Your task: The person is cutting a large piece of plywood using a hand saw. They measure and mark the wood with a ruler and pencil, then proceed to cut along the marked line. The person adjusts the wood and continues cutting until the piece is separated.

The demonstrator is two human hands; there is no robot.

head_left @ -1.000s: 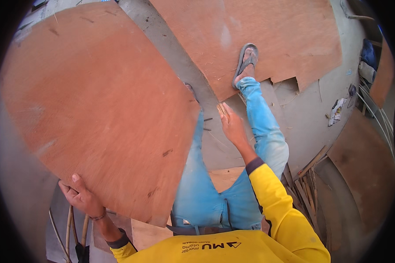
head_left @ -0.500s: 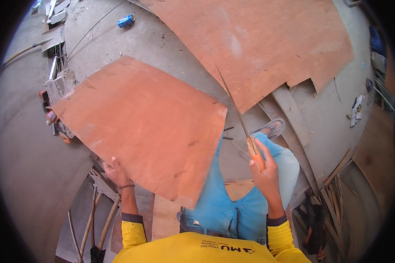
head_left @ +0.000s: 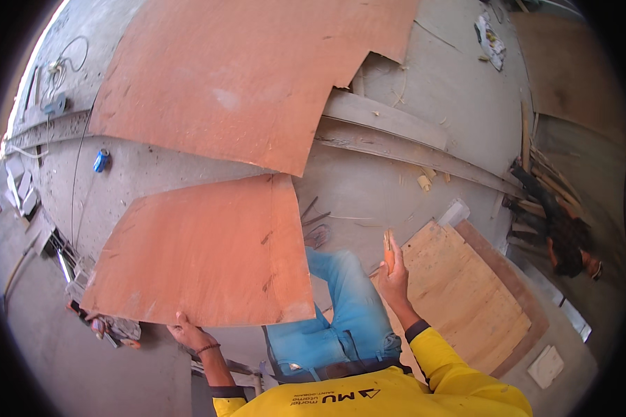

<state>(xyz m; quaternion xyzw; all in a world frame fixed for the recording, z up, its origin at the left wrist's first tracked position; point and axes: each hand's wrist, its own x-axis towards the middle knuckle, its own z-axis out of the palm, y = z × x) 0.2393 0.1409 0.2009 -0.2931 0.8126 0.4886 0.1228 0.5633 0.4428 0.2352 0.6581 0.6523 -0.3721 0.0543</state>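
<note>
Floor (head_left: 368, 187): grey concrete, pretty cluttered, probably doing double duty as workbench and storage.
Can (head_left: 101, 160): blue, way over left, well apart from both hands, so likely just out of the way.
Tools (head_left: 108, 333): bunched low on the left, orange bits showing, maybe kept there for easy reach.
Board (head_left: 202, 250): reddish, out in front, partly covering the jeans (head_left: 355, 285).
Left hand (head_left: 191, 335): pinching the board's near edge, thumb on top, fingers half hidden; seemingly a steadying hold.
Big board (head_left: 250, 83): farther out, notched on the right, near corner right by the smaller one; touching or not, can't tell. Planks (head_left: 389, 125) poking out there, perhaps as props.
Right hand (head_left: 396, 281): wrapped around an orange handle (head_left: 389, 257), away from the board, likely for clearance. Far end unreadable.
Panel (head_left: 466, 299): pale wood, flat over a darker sheet (head_left: 538, 323), presumably stacked to save room.
</note>
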